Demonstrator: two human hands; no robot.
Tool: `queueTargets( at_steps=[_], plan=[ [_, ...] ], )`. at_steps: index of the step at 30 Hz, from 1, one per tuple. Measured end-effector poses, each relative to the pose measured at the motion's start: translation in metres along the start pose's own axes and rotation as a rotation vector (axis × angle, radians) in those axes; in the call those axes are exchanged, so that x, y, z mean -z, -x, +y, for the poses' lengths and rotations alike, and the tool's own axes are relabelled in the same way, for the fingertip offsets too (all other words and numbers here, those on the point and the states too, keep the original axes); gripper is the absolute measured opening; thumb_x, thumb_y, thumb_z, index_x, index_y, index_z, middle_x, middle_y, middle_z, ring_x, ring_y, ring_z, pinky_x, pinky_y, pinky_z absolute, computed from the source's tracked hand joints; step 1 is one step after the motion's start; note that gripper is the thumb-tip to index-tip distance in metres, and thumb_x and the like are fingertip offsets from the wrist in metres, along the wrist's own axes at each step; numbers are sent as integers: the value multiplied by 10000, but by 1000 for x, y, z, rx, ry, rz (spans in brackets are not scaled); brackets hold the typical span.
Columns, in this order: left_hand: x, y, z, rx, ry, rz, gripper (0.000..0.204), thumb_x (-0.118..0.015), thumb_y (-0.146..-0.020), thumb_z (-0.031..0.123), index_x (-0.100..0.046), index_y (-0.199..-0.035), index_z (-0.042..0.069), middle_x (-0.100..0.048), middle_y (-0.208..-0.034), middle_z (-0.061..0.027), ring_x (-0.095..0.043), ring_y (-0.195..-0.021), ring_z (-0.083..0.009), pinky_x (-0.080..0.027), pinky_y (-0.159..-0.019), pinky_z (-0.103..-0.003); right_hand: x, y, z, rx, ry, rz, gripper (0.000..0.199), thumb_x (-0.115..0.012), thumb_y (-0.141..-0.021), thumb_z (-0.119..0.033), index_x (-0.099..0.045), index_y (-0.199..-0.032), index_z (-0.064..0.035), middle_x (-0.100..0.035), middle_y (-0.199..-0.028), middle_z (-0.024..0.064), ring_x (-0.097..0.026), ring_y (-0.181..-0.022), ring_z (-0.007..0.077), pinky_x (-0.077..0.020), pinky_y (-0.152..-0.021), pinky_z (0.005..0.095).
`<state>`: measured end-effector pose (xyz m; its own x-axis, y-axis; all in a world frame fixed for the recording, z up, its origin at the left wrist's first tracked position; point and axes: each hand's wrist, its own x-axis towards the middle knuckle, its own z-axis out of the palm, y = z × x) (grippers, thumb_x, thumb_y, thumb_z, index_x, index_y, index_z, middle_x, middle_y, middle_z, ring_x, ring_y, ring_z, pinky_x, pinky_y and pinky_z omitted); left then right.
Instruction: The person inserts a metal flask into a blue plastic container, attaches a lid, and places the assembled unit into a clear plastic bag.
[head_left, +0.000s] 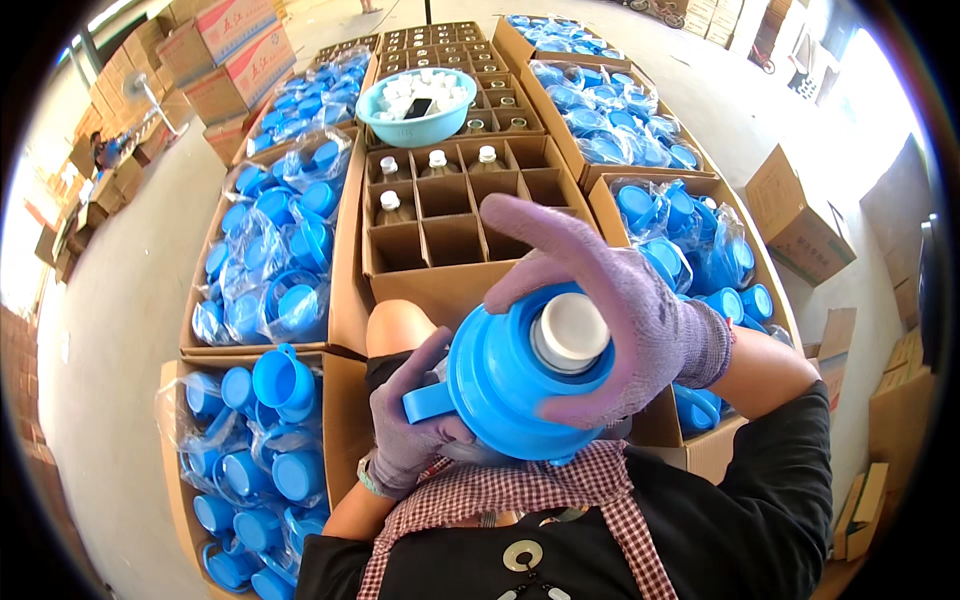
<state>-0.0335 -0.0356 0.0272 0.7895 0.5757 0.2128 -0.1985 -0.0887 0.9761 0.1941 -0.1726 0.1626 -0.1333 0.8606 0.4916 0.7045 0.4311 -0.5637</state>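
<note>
Across the upper and left parts of the frame we see open boxes of bagged blue cups (270, 260), more of them at upper right (620, 110), and in the upper middle a divided carton (450, 215) with a few white-capped bottles (437, 160) standing in its far cells and a bowl (415, 105) of white caps beyond it

At the centre we hold a blue cup (510, 385) upturned over a bottle whose white cap (570, 330) pokes through its middle. Our right hand (620, 320) is spread wide over the cup's top, fingers curled round its rim, forefinger stretched out. Our left hand (405, 420) closes on the cup's handle from below

The bottle's body is hidden under the cup, so we cannot tell how firmly it sits. We judge that a tilt could let it slide out and drop onto the lap or floor. Gloved fingers may slip on smooth plastic, and a crooked push could jam the cup on the bottle's neck
</note>
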Motion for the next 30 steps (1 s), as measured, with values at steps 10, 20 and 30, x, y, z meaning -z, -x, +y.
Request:
queueTargets(
  at_steps=[10, 20, 30],
  plan=[
    [62, -37, -34, 57, 643, 514, 712, -442, -1057, 596, -432, -1535, 67, -493, -1543, -120, -511, -1367, -300, -410, -1151, -465, -45, 144, 91, -397, -113, 993, 243, -691, -881, 7, -670, -1124, 16, -692, -1035, 116, -682, -974, 223, -530, -852, 351],
    [114, -25, -115, 170, 2011, -49, 750, -480, -1026, 618, -375, -1593, 139, -384, -1638, -98, -374, -1478, -355, -239, -1237, -572, -28, 86, 106, 495, 595, 338, 303, -658, -864, -176, -681, -1165, -143, -634, -1249, 99, -635, -1117, 272, -552, -921, 438],
    [49, -43, -69, 65, 1561, -86, 893, -488, -969, 716, -329, -1605, 110, -348, -1643, -150, -359, -1482, -394, -286, -1220, -600, -131, 119, 162, -376, -7, 918, 365, -729, -893, -205, -614, -1215, -79, -690, -1090, 141, -692, -954, 290, -538, -829, 412]
  ],
)
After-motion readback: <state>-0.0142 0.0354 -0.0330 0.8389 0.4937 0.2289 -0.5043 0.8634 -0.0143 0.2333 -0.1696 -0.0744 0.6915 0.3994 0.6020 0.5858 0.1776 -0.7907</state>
